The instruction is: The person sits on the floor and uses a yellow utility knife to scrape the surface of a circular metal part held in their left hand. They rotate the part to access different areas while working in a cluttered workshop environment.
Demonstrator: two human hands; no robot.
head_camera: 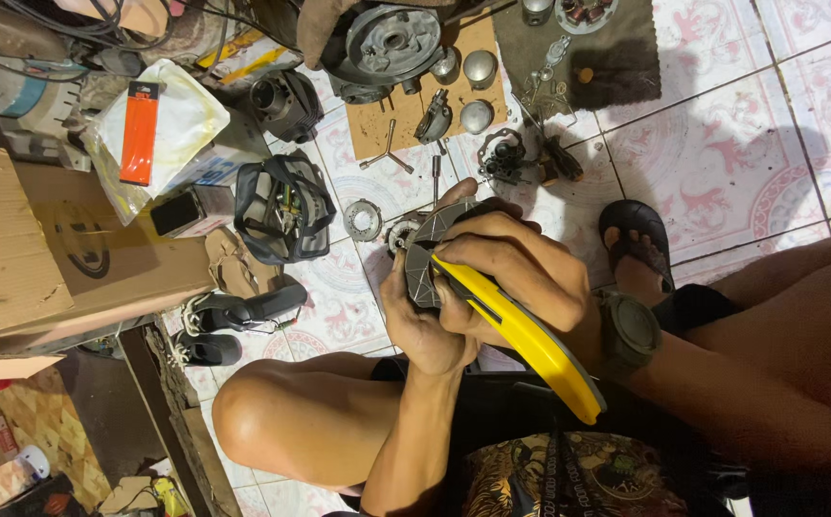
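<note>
My left hand (415,321) cups a dark round metal part (427,254) from below, near the frame's middle. My right hand (516,268) grips a tool with a long yellow handle (530,345) and presses its tip against that part. The handle slants down to the right, past a dark wristwatch (631,330) on my right wrist. My knees are bent on either side, and a foot in a black sandal (636,239) rests on the tiled floor.
Engine parts lie on cardboard (387,124) and a dark cloth (617,57) at the top. A ring gear (363,220), a black tool bag (281,211), a cylinder (281,101), a cardboard box (42,239), shoes (234,316) and a plastic bag with an orange pack (140,129) crowd the left.
</note>
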